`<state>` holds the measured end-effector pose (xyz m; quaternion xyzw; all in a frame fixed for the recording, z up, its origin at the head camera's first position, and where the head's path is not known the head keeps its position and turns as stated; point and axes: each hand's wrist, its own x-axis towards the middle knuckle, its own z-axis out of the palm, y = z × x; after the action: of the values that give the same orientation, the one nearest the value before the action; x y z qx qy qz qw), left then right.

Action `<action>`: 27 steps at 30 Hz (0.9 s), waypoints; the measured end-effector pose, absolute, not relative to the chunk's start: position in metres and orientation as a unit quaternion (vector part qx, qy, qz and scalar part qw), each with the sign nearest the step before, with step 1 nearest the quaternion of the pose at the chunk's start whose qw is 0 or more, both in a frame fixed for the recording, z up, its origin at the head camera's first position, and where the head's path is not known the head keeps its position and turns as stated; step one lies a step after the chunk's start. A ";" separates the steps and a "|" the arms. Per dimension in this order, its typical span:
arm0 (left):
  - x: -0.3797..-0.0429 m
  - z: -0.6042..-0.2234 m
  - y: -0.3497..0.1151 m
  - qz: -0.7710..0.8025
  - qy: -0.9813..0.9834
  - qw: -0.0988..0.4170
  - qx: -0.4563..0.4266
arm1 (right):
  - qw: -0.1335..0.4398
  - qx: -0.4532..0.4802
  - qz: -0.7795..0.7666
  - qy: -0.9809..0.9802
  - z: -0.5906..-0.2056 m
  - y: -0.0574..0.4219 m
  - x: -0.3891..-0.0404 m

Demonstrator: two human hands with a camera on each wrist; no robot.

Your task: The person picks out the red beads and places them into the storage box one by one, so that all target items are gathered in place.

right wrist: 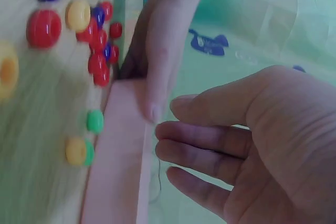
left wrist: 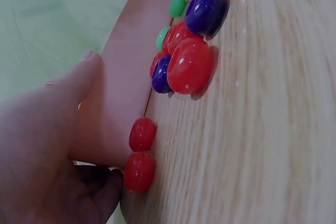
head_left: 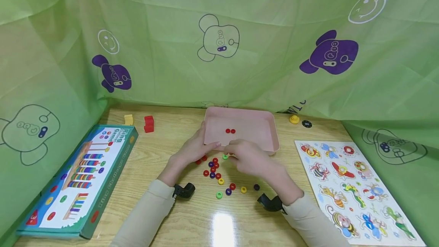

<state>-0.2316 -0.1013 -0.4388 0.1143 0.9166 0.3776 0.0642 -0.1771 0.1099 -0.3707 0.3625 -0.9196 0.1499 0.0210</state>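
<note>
A shallow pink tray [head_left: 241, 146] stands at the middle of the table with two small red rings [head_left: 230, 131] inside. My left hand [head_left: 193, 149] grips the tray's near left corner, its thumb along the front wall in the left wrist view. Over the tray's front edge hovers my right hand [head_left: 247, 157]. Its thumb and loosely bent fingers [right wrist: 205, 150] stand apart with nothing seen between them. In front of the tray lie several loose beads in red, blue, yellow and green, among them a green bead [head_left: 225, 157] near my right fingertips and a red bead [left wrist: 191, 66].
A ring game box [head_left: 82, 178] lies at the left. Behind it are a yellow block [head_left: 128, 119] and a red block [head_left: 149, 124]. An insect puzzle board [head_left: 356, 190] lies at the right, with a yellow duck [head_left: 294, 119] and black disc [head_left: 306, 124] beyond. Green cloth surrounds the table.
</note>
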 end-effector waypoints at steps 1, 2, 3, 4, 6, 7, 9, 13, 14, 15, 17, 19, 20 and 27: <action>-0.232 -0.439 -0.102 0.376 0.917 0.065 0.113 | 0.017 0.371 0.153 -0.916 -0.371 0.107 -0.176; -0.232 -0.438 -0.102 0.374 0.918 0.066 0.115 | 0.013 0.378 0.154 -0.913 -0.372 0.104 -0.174; -0.232 -0.438 -0.102 0.374 0.918 0.067 0.115 | 0.010 0.388 0.155 -0.909 -0.373 0.100 -0.173; -0.232 -0.438 -0.103 0.373 0.918 0.067 0.117 | 0.006 0.398 0.156 -0.904 -0.375 0.097 -0.171; -0.232 -0.436 -0.103 0.373 0.918 0.067 0.117 | -0.003 0.416 0.156 -0.896 -0.379 0.089 -0.169; -0.232 -0.436 -0.103 0.372 0.918 0.066 0.118 | -0.008 0.424 0.157 -0.892 -0.381 0.085 -0.168; -0.232 -0.435 -0.104 0.376 0.917 0.065 0.120 | -0.014 0.440 0.155 -0.884 -0.386 0.078 -0.166; -0.231 -0.433 -0.104 0.379 0.916 0.063 0.119 | 0.010 0.468 0.140 -0.872 -0.395 0.067 -0.165; -0.231 -0.433 -0.105 0.379 0.915 0.062 0.120 | 0.022 0.473 0.134 -0.870 -0.397 0.065 -0.165; -0.231 -0.433 -0.105 0.379 0.916 0.063 0.118 | 0.032 0.477 0.128 -0.869 -0.399 0.064 -0.165; -0.231 -0.434 -0.104 0.378 0.916 0.063 0.120 | 0.043 0.480 0.121 -0.868 -0.402 0.062 -0.165; -0.231 -0.435 -0.104 0.375 0.917 0.064 0.121 | 0.039 0.480 0.120 -0.868 -0.404 0.060 -0.165; -0.231 -0.435 -0.104 0.373 0.918 0.065 0.120 | 0.035 0.479 0.120 -0.869 -0.404 0.060 -0.165; -0.230 -0.436 -0.104 0.373 0.918 0.067 0.118 | 0.028 0.474 0.112 -0.873 -0.409 0.058 -0.163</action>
<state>-0.2305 -0.1036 -0.4360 0.1181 0.9179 0.3728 0.0670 -0.1627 0.0580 -0.4088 0.4740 -0.8730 0.1117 0.0283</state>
